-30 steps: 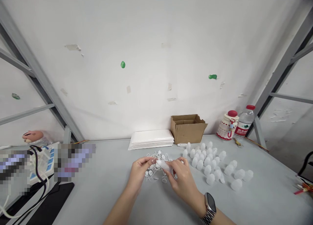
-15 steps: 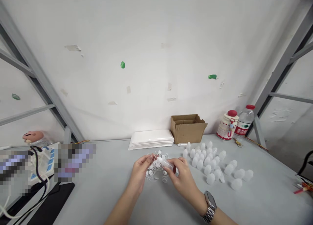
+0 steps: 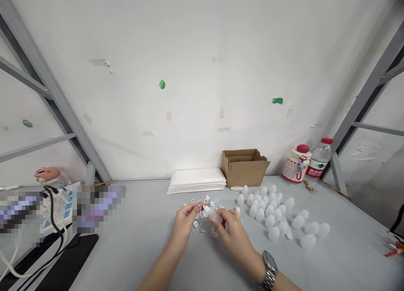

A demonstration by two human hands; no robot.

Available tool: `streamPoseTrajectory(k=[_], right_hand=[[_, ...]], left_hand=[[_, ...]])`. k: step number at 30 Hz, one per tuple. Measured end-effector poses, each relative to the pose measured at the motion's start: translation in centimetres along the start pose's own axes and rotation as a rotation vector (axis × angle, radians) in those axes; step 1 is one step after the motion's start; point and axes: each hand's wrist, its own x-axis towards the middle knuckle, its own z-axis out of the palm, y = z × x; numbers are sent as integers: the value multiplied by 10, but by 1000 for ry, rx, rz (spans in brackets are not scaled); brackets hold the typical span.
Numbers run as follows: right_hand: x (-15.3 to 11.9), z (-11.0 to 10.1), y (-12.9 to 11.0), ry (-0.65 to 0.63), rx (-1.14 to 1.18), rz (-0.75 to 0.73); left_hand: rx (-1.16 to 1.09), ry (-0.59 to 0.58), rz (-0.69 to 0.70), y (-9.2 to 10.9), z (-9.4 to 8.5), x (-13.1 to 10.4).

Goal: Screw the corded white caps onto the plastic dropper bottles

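My right hand [image 3: 232, 223], with a watch on its wrist, is closed around a small frosted white plastic bottle [image 3: 213, 215]. The bottle lies tilted, its narrow tip [image 3: 205, 208] pointing up and left. At that tip, the thumb and forefinger of my left hand [image 3: 185, 221] are pinched together. What they grip, if anything, is too small to make out. Under and behind both hands lies a loose pile of small white caps with thin straps [image 3: 196, 223], partly covered by the fingers. Several frosted white bottles [image 3: 269, 221] stand to the right of my right hand.
A stack of white envelopes [image 3: 197, 181] and an open cardboard box [image 3: 244, 173] sit against the wall. A cream jar with a red lid [image 3: 296, 166] and a water bottle [image 3: 318, 162] stand at back right. Cables and a power strip [image 3: 59, 209] lie on the left.
The view has shifted slightly, so everything sits a little further right. Both hands remain together at the bottle, which my right hand has turned a little.
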Motion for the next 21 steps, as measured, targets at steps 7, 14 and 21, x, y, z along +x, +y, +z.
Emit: streamPoseTrajectory(k=[7, 14, 21], right_hand=[[0, 5, -3, -78, 65, 56], [-1, 8, 3, -44, 22, 9], [-1, 7, 5, -43, -7, -55]], left_hand=[[-45, -44, 2, -2, 8, -1], [272, 383, 238, 0, -34, 28], [597, 699, 260, -1, -102, 55]])
